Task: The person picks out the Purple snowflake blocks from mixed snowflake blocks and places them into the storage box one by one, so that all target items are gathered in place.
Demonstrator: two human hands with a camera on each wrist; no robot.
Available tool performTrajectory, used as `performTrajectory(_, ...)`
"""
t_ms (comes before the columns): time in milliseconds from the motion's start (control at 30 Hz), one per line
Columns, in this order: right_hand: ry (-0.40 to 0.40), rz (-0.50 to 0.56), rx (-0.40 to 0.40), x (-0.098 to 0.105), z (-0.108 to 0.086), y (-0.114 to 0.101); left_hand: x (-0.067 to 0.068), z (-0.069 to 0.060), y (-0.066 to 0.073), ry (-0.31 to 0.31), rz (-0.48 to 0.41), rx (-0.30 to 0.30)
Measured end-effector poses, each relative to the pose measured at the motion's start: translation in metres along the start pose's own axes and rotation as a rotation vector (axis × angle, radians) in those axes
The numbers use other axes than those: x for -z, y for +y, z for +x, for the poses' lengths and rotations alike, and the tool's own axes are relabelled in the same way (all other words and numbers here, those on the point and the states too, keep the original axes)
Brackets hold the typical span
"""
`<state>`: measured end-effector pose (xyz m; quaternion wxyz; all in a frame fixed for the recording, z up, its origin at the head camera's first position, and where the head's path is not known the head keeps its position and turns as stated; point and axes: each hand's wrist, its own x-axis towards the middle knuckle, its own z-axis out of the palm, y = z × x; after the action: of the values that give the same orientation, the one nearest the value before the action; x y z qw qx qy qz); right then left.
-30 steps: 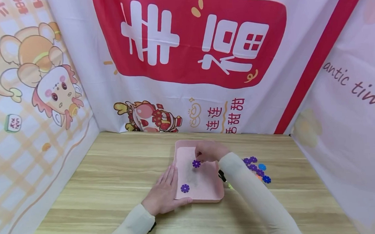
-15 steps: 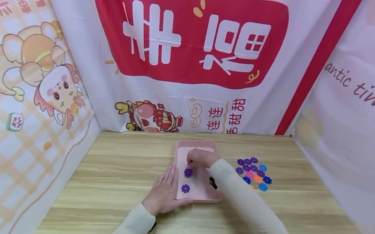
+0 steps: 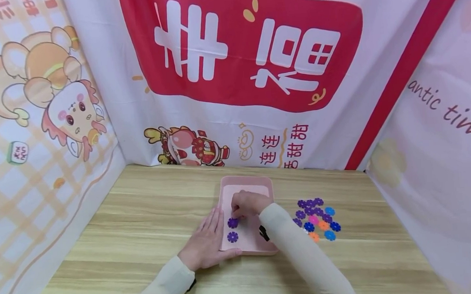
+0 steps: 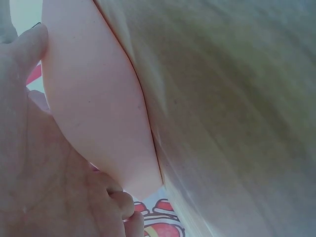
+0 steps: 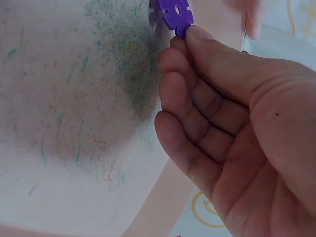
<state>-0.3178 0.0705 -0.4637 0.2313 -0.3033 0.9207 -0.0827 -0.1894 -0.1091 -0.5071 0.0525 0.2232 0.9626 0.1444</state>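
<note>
We count two hands at work over one pink tray (image 3: 252, 241) on the wooden table (image 3: 150, 215). The right hand (image 3: 250, 203) reaches inside the tray and pinches one purple disc (image 3: 233, 222) between thumb and forefinger; its other three fingers curl loosely in the right wrist view. We see that held disc near the tray's left side, and we cannot tell whether it touches the floor of the tray. Just beside it, on the near side, lies a second purple disc (image 3: 232, 237), which makes two discs in the tray.

The left hand (image 3: 203, 245) rests at the near left corner, its fingers straight along the outside of the left wall and its thumb along the near wall, touching the tray.

To the right of the tray, flat on the table, we count a cluster of loose discs: eight purple ones (image 3: 309, 211), two light blue ones (image 3: 330, 211), two dark blue ones (image 3: 335, 226), two orange ones (image 3: 323, 225) and one pink one (image 3: 313, 219). The right sleeve (image 3: 300, 255) covers the cluster's near left edge, so we cannot tell whether our count is complete
</note>
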Motion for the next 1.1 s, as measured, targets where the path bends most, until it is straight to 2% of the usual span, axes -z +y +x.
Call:
performTrajectory(267, -0.018, 0.021, -0.043, -0.002, 0.004, 0.001, 0.000, -0.002, 0.000, 0.012, -0.005, -0.010)
performTrajectory(533, 0.027, 0.062, -0.038, 0.009, -0.003, 0.010, 0.000, -0.001, 0.000, 0.019, 0.003, -0.017)
performTrajectory(700, 0.080, 0.025, -0.023, 0.025, -0.020, 0.024, 0.003, 0.000, 0.001, 0.003, -0.001, -0.008)
performTrajectory(900, 0.117, 0.015, -0.004, 0.045, -0.051, 0.045, 0.002, 0.001, 0.000, -0.014, 0.009, 0.012)
performTrajectory(1100, 0.127, -0.030, -0.017, 0.052, -0.084, 0.072, 0.000, 0.003, -0.001, -0.017, 0.020, 0.004)
